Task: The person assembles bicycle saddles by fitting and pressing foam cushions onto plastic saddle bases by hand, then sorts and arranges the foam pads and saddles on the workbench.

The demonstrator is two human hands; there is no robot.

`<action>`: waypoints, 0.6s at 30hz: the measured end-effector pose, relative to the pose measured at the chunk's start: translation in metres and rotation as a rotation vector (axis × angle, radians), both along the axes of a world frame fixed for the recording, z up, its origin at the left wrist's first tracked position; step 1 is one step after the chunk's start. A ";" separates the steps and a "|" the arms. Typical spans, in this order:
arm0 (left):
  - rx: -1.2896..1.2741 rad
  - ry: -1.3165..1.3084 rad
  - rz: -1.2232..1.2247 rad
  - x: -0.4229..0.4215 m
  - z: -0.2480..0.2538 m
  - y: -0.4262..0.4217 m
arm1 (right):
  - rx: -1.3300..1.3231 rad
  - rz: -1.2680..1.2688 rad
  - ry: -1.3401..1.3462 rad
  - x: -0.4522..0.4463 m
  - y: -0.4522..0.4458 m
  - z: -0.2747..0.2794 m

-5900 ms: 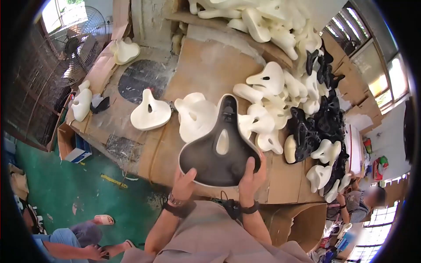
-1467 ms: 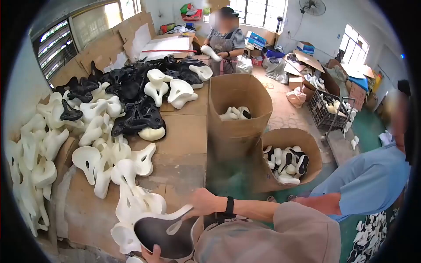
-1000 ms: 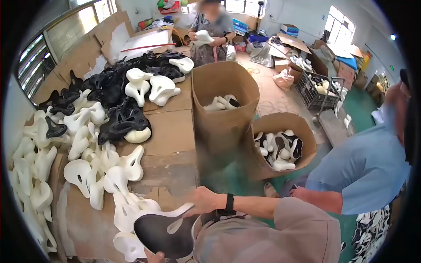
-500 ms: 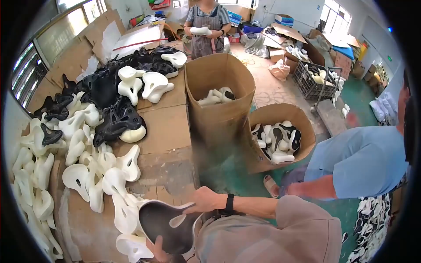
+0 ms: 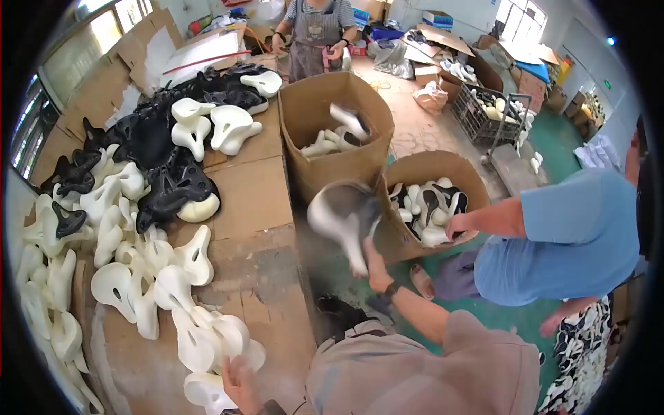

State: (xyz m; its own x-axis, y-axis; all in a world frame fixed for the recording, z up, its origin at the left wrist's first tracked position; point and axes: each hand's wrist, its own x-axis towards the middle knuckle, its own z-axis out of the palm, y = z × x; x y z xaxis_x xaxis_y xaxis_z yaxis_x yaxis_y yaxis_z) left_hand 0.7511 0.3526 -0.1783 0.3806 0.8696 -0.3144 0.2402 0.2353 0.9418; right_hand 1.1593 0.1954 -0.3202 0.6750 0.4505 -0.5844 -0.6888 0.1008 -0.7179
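Observation:
My right hand (image 5: 377, 268) is at the end of my stretched-out arm, its fingers against the narrow part of a black and white bicycle saddle (image 5: 339, 216). Motion blurs the saddle, which is in the air beside the table edge, in front of the tall carton. My left hand (image 5: 238, 382) has its fingers apart and holds nothing. It is low over the table (image 5: 259, 256), next to a white saddle shell (image 5: 207, 393). More white shells (image 5: 197, 342) lie just above it.
Black saddle bases (image 5: 169, 183) are heaped at the table's far left. A tall carton (image 5: 332, 169) and a lower carton (image 5: 408, 242) hold saddles. One co-worker in an apron (image 5: 315, 41) stands behind; another in a blue shirt (image 5: 574, 235) leans toward the lower carton.
My right hand has swung the saddle off my lap toward the cartons. My left hand has let go of it. A saddle has left the apron wearer's hands; the blue-shirted co-worker's arm reaches to the lower carton.

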 end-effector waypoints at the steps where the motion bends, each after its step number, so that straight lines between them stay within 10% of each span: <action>1: -0.003 -0.021 0.044 -0.008 -0.004 0.000 | 0.172 -0.107 0.075 0.012 -0.002 -0.002; 15: 0.107 0.155 0.275 -0.057 -0.027 0.030 | -0.098 0.307 -0.101 -0.025 0.061 0.006; 18: 0.421 0.713 0.341 -0.085 -0.051 0.038 | -0.132 0.592 -0.184 -0.039 0.066 -0.004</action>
